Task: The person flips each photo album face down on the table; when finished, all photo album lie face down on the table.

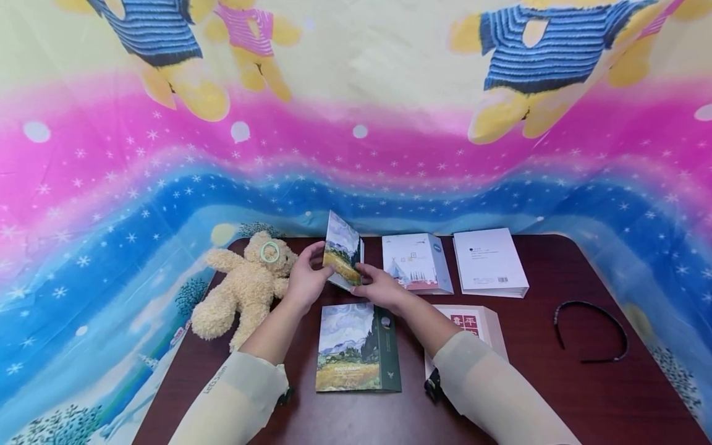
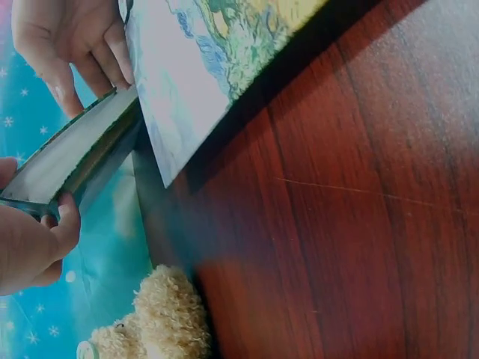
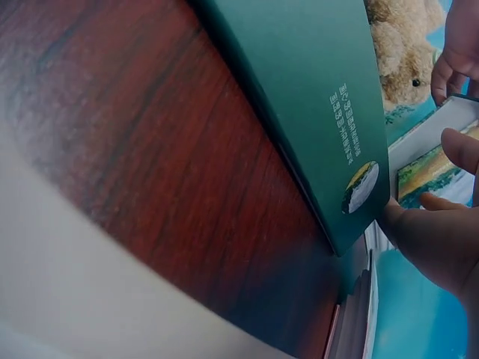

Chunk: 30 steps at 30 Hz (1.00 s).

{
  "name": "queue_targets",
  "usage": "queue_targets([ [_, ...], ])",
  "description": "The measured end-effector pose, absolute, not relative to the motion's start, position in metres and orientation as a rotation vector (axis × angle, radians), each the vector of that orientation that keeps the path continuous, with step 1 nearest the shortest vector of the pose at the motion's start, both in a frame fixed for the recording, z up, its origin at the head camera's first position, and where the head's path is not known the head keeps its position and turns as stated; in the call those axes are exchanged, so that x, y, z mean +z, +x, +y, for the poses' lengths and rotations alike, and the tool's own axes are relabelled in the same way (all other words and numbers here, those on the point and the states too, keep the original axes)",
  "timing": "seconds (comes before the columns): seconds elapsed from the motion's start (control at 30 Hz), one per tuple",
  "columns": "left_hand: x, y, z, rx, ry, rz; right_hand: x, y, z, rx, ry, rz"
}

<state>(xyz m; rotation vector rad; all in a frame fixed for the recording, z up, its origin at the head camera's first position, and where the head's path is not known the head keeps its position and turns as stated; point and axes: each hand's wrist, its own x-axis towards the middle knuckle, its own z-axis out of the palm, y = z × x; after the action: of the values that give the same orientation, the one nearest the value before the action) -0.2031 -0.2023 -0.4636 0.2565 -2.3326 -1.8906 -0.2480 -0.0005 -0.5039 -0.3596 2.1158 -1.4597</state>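
Above the table, both hands hold a small photo album (image 1: 342,248) with a painted landscape cover, tilted, its pale page edges (image 2: 71,153) showing in the left wrist view. My left hand (image 1: 308,276) grips its left side, thumb on the cover. At the lower right edge my right hand (image 1: 384,285) has its thumb and fingers around the corner; its other fingers are partly hidden in the head view. Just below the hands stands a matching album case (image 1: 347,346) with a dark green side (image 3: 314,112) and the words PHOTO ALBUM.
A beige teddy bear (image 1: 245,290) lies left of my left forearm, a green ring on its head. Along the back right stand a white illustrated album (image 1: 408,259) and a plain white one (image 1: 489,262). A red-lettered album (image 1: 489,327) is partly under my right forearm. A black headband (image 1: 625,334) lies far right.
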Motion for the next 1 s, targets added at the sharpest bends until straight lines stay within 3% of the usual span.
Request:
queue_targets([
  [1.0,-0.447,-0.199,-0.191,-1.643,0.153,-2.426,-0.498,-0.248,-0.009,-1.551,-0.404,1.976],
])
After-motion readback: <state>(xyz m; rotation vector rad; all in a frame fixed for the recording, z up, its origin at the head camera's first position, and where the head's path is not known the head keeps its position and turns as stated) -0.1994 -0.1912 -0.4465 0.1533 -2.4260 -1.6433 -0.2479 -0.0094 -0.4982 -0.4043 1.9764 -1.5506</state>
